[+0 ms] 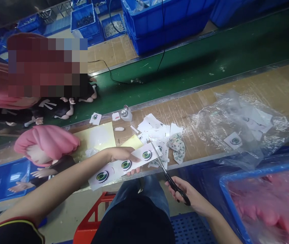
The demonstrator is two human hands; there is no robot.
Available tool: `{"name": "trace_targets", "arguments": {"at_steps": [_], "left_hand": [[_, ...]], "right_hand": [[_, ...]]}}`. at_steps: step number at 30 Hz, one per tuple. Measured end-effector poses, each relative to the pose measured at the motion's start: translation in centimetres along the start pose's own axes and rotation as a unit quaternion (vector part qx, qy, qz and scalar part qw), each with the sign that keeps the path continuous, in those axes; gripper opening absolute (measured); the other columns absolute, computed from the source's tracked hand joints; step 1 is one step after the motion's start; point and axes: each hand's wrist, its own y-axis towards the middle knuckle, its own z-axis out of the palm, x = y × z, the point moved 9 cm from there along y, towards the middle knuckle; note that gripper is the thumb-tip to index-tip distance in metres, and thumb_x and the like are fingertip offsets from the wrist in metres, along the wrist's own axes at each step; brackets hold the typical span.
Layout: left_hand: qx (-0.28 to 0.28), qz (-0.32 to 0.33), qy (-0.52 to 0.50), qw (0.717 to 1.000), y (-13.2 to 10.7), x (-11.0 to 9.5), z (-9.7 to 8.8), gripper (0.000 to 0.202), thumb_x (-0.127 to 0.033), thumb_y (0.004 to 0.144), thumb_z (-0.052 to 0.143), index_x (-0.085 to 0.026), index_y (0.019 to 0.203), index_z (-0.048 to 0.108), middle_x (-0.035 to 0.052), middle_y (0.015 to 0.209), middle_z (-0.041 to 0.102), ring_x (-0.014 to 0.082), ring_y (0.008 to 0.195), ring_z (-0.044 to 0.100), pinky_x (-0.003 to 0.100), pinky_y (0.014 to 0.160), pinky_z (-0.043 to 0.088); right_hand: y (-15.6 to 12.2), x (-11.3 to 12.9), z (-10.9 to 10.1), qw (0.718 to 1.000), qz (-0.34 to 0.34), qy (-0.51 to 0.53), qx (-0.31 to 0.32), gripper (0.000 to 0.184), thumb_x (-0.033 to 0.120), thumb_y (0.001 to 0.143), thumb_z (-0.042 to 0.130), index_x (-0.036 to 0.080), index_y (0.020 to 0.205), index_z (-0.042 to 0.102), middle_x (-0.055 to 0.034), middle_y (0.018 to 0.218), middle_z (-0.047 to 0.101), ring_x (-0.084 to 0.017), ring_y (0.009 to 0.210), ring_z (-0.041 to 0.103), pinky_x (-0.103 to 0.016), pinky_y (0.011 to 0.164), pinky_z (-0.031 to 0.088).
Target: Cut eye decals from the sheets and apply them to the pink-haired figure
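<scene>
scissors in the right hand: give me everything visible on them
The scissors have black handles, gripped in the right hand, and slim silvery blades that point up and away toward the bench. The blades are parted, their tips at the right end of the white sticker strip, which the left hand holds. They are off the table.

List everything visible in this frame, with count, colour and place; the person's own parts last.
sticker strip: one, white with three green-black eye prints, in the left hand
scissors: one, black handles, blades open at the strip's right end
cut sticker pieces: a pile, white, on the wooden bench
yellow sheets: two, behind the strip
small bottle: one, clear, at the bench's far edge
plastic bag: one, clear, bench right
doll with pink hair: one, bench left
conveyor belt: one, green, behind the bench
crates: several, blue, far side
left hand: holds the strip
right hand: holds the scissors
</scene>
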Motion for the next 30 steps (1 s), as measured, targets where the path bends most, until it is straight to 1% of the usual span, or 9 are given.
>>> {"name": "trace_targets", "arguments": {"at_steps": [4, 6, 9, 12, 15, 19, 25, 27, 30], "left_hand": [[0.014, -0.009, 0.006, 1.0, 0.7, 0.0, -0.7, 0.029, -0.04, 0.089, 0.066, -0.013, 0.087, 0.075, 0.0093, 0.081, 0.074, 0.0178, 0.06, 0.064, 0.03, 0.062, 0.052], [0.015, -0.015, 0.005, 1.0, 1.2, 0.0, -1.2, 0.028, -0.04, 0.088, 0.067, -0.013, 0.087, 0.075, 0.0092, 0.082, 0.074, 0.0178, 0.059, 0.064, 0.03, 0.062, 0.052], [0.018, -0.022, 0.003, 1.0, 1.8, -0.2, -1.9, 0.026, -0.039, 0.086, 0.07, -0.014, 0.089, 0.074, 0.0084, 0.084, 0.075, 0.0179, 0.06, 0.064, 0.031, 0.063, 0.053], [0.025, -0.034, 0.008, 0.999, 2.3, -0.5, -2.2, 0.027, -0.041, 0.085, 0.072, -0.014, 0.088, 0.073, 0.0078, 0.083, 0.075, 0.0186, 0.06, 0.065, 0.032, 0.064, 0.054], [0.039, -0.046, 0.023, 0.998, 2.8, -0.8, -2.0, 0.029, -0.044, 0.085, 0.072, -0.014, 0.087, 0.073, 0.0074, 0.08, 0.074, 0.0184, 0.062, 0.066, 0.033, 0.065, 0.055], [0.048, -0.045, 0.031, 0.997, 3.4, -1.1, -2.1, 0.03, -0.044, 0.09, 0.068, -0.014, 0.091, 0.071, 0.005, 0.081, 0.073, 0.0155, 0.069, 0.067, 0.033, 0.071, 0.057], [0.061, -0.046, 0.018, 0.997, 4.2, -0.9, -2.8, 0.026, -0.039, 0.094, 0.065, -0.013, 0.097, 0.067, 0.0042, 0.091, 0.071, 0.0157, 0.08, 0.069, 0.035, 0.078, 0.058], [0.068, -0.048, 0.015, 0.996, 4.4, -0.8, -3.0, 0.026, -0.038, 0.094, 0.064, -0.013, 0.101, 0.067, 0.0046, 0.095, 0.071, 0.0161, 0.083, 0.068, 0.035, 0.079, 0.058], [0.075, -0.057, 0.015, 0.996, 5.0, -0.5, -3.2, 0.025, -0.036, 0.095, 0.064, -0.014, 0.106, 0.066, 0.0055, 0.101, 0.07, 0.0169, 0.088, 0.068, 0.036, 0.08, 0.058]], "right_hand": [[0.4, -0.7, -0.4, 1.0, -0.002, -0.002, -0.022, 0.058, 0.062, 0.076, 0.076, 0.017, 0.106, 0.055, 0.0021, 0.079, 0.047, -0.01, 0.068, 0.039, -0.026, 0.064, 0.033], [0.7, -1.0, -0.5, 0.999, -0.005, -0.001, -0.033, 0.056, 0.063, 0.077, 0.074, 0.017, 0.104, 0.055, 0.0041, 0.074, 0.043, -0.009, 0.063, 0.037, -0.026, 0.061, 0.031], [1.0, -1.4, -0.8, 0.999, -0.008, 0.004, -0.048, 0.054, 0.062, 0.077, 0.074, 0.017, 0.1, 0.055, 0.0045, 0.072, 0.042, -0.009, 0.062, 0.036, -0.026, 0.06, 0.031], [1.2, -1.2, -0.9, 0.999, -0.009, 0.015, -0.05, 0.059, 0.064, 0.071, 0.079, 0.017, 0.099, 0.056, 0.0024, 0.077, 0.047, -0.009, 0.066, 0.04, -0.026, 0.063, 0.033], [1.6, -0.5, -1.0, 0.998, -0.015, 0.025, -0.048, 0.066, 0.069, 0.07, 0.077, 0.017, 0.105, 0.058, 0.0013, 0.079, 0.049, -0.011, 0.068, 0.043, -0.027, 0.066, 0.035], [2.3, 0.0, -1.2, 0.997, -0.03, 0.034, -0.061, 0.066, 0.072, 0.072, 0.074, 0.016, 0.106, 0.06, 0.0011, 0.078, 0.048, -0.011, 0.068, 0.043, -0.028, 0.066, 0.036], [3.3, -1.5, -1.5, 0.993, -0.049, 0.037, -0.096, 0.057, 0.066, 0.076, 0.074, 0.016, 0.1, 0.059, 0.0034, 0.07, 0.046, -0.009, 0.06, 0.039, -0.027, 0.059, 0.032], [3.6, -1.8, -1.9, 0.993, -0.051, 0.04, -0.102, 0.056, 0.064, 0.076, 0.075, 0.016, 0.101, 0.06, 0.0028, 0.071, 0.047, -0.009, 0.06, 0.04, -0.027, 0.059, 0.032], [4.2, -1.5, -2.5, 0.992, -0.058, 0.048, -0.097, 0.058, 0.063, 0.073, 0.078, 0.016, 0.103, 0.061, 0.0014, 0.075, 0.049, -0.01, 0.063, 0.043, -0.028, 0.062, 0.034]]}}
